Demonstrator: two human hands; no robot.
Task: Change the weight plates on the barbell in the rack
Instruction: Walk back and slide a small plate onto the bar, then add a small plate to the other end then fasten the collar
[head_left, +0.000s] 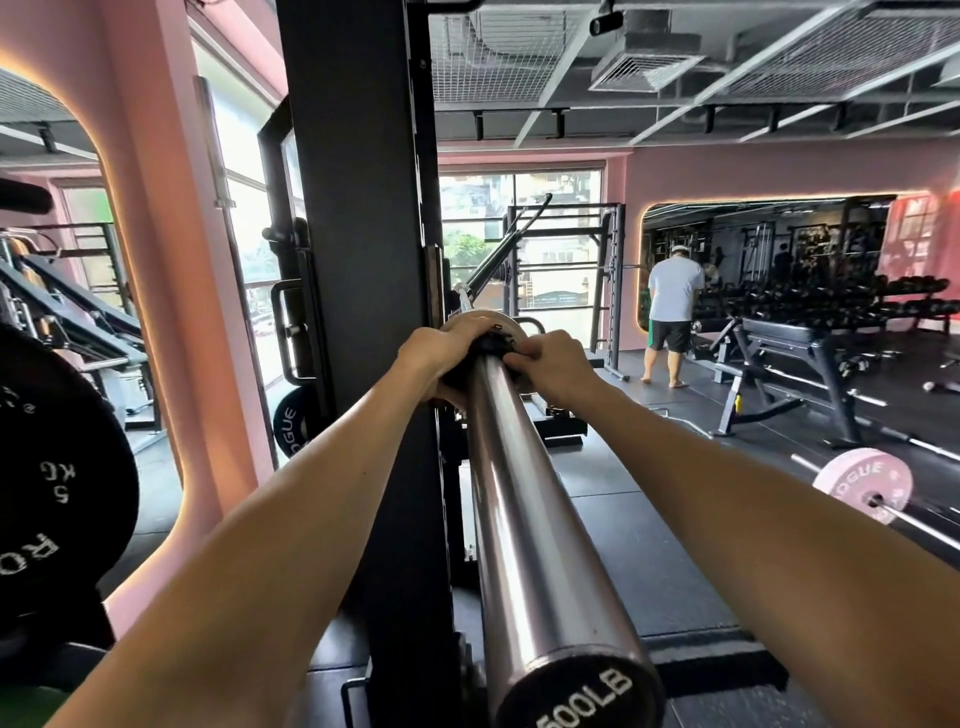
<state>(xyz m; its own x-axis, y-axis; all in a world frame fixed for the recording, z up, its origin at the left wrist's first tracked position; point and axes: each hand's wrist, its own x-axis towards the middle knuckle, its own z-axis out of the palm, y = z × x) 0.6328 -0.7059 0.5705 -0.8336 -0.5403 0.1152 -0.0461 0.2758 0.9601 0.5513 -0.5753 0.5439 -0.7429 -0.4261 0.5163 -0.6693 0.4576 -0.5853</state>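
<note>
The barbell's steel sleeve (524, 519) runs away from me, its end cap marked 500LB close to the camera. At the sleeve's far end a black collar (493, 345) sits against a small pale weight plate (470, 319). My left hand (441, 364) wraps the collar and plate from the left. My right hand (553, 366) pinches the collar from the right. The black rack upright (363, 208) stands just left of the sleeve.
A black 5 kg plate (57, 483) hangs at the left edge and another black plate (291, 423) sits low on the rack. A pink-plated barbell (862, 486) lies on the floor at right. A bench (789, 358) and a standing person (672, 322) are farther back.
</note>
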